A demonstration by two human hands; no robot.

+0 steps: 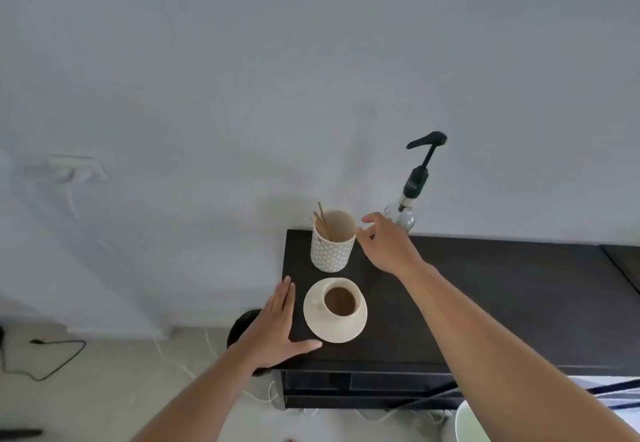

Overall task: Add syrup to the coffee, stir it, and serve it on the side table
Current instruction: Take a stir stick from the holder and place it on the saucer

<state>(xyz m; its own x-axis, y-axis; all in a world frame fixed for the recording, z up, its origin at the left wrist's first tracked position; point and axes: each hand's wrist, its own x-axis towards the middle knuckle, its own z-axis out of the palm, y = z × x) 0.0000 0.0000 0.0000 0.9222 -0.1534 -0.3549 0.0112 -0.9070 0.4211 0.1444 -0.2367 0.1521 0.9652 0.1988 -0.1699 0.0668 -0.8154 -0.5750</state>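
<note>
the cup (340, 300) of brown coffee sits on a pale saucer (335, 330) just below the middle of the frame, near the left end of a dark table (485, 296), with its small handle turned to the left. straight above it in the picture stands a patterned holder (330, 251) with a few thin wooden sticks (322, 221) leaning against its left inner wall. to the upper right of the holder, against the wall at the back edge of the table, is a clear glass syrup bottle (403, 216) with a tall black pump whose spout points left. the left hand (277, 324) lies flat, palm down, on the table's left front corner, fingers straight and close together pointing up the frame, thumb spread wide toward the saucer with its tip just beside the rim; whether it touches the saucer cannot be told. it holds nothing. the right hand (386, 246) reaches in from the lower right, between the holder and the bottle, fingers loosely curled and parted, thumb and forefinger a narrow gap apart near the holder's right rim; it grips nothing, and part of the bottle's base is hidden behind it. on the pale floor at lower left lies a dark cable (59, 355), and a white socket (78, 166) sits on the wall at left.
</note>
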